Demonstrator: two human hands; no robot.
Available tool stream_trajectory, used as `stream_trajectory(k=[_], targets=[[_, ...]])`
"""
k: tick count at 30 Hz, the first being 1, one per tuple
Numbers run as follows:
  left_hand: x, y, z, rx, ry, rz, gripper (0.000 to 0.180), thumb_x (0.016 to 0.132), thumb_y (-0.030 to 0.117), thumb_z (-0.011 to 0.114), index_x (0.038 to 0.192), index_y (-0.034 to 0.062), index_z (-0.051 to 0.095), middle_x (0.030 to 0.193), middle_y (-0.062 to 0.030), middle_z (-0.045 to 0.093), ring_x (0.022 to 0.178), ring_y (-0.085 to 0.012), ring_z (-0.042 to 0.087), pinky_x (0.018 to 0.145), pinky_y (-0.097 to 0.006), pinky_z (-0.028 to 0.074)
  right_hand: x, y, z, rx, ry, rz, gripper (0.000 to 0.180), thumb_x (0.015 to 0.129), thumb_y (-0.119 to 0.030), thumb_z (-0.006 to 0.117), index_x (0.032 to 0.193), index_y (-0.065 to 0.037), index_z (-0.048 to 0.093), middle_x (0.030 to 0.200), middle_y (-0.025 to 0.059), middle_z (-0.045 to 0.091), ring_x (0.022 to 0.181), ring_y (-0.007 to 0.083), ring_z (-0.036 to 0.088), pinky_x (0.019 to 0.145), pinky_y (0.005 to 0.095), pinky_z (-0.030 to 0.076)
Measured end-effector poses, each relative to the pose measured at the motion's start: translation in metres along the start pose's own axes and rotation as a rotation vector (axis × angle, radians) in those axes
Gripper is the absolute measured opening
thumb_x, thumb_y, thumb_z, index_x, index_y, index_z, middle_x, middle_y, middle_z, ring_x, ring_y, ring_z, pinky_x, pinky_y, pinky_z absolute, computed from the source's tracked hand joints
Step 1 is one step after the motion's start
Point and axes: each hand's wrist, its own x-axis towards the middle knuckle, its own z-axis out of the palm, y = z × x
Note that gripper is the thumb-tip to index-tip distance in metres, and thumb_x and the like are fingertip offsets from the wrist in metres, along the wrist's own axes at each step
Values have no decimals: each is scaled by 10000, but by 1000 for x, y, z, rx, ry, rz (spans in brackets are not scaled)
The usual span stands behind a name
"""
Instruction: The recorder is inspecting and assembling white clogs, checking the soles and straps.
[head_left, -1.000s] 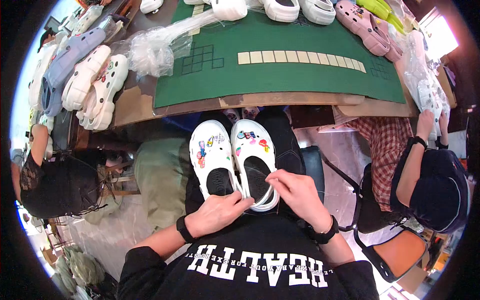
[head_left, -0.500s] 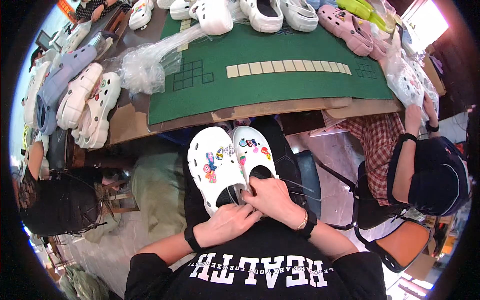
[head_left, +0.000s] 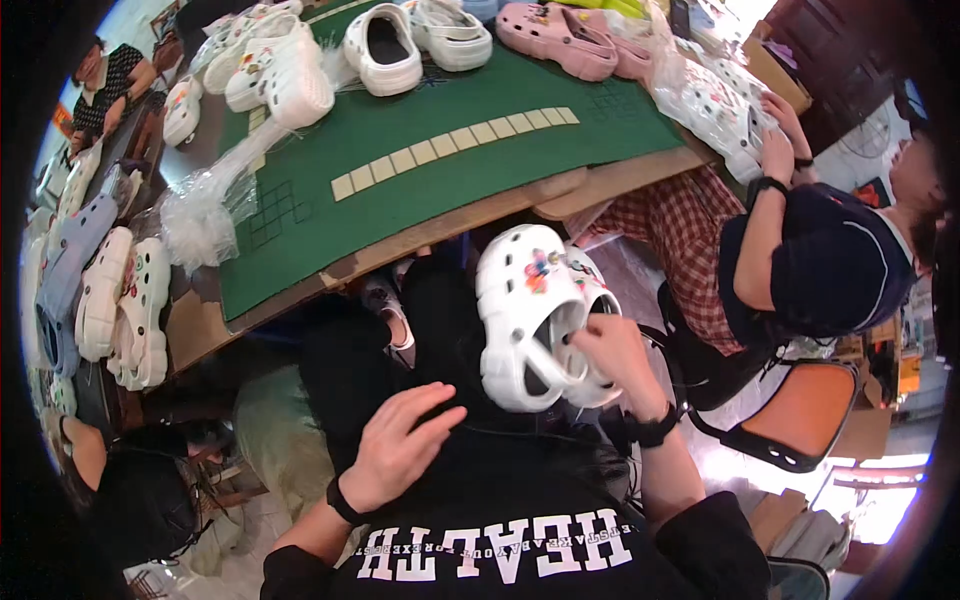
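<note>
Head view, your right hand [head_left: 618, 352] gripping a pair of white clogs [head_left: 535, 315] by the straps, your left hand [head_left: 398, 445] spread flat on your lap, green-matted bench [head_left: 440, 180] beyond.

I'm seeing even, bright daylight flooding the bench [head_left: 480, 170], glare blowing out the top corners, deep shadow pooling beneath it, fisheye bending every edge, black vignette ringing a slightly soft frame.

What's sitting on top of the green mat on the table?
On the green mat: a row of tan tiles, white clogs and pink clogs. Whatever lies under them is covered.
</note>
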Motion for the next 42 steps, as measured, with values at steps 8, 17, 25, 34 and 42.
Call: stream_trajectory(k=[8, 17, 25, 34, 42], targets=[[-2, -5, 10, 0, -62, -136, 320, 770, -41, 677, 1080, 42, 683, 1116, -109, 651, 1031, -296, 634, 884, -390, 517, 40, 107, 25, -105, -64, 295, 371, 742, -376, 678, 888, -40, 743, 903, 227, 696, 889, 389, 673, 790, 446, 515], [29, -34, 20, -42, -137, -252, 225, 828, -15, 653, 1047, 25, 686, 1012, -136, 681, 961, -311, 654, 844, -376, 526, 80, 112, 34, -7, 57, 248, 377, 764, -392, 638, 906, -56, 733, 902, 234, 691, 901, 398, 668, 796, 470, 512], [103, -86, 49, -159, -196, -386, 182, 910, 56, 613, 1068, 23, 697, 1012, -119, 703, 951, -244, 680, 837, -317, 518, 84, 104, 42, -11, 52, 181, 323, 765, -352, 615, 819, -47, 707, 798, 233, 674, 797, 399, 669, 732, 484, 522], [44, -154, 27, -318, -100, -741, 240, 979, 101, 540, 1144, -25, 660, 1054, -94, 708, 993, -157, 662, 892, -281, 498, 95, 37, -17, -121, 26, -148, 301, 746, -322, 637, 748, -21, 658, 715, 209, 628, 728, 400, 640, 638, 455, 496], [-44, -164, -25, -400, 349, -925, 252, 963, 134, 561, 1115, -36, 666, 974, -98, 718, 906, -147, 673, 819, -275, 517, 68, -5, -31, 27, -322, -207, 241, 747, -157, 663, 869, 51, 669, 619, 160, 596, 598, 60, 535, 562, 290, 451]])
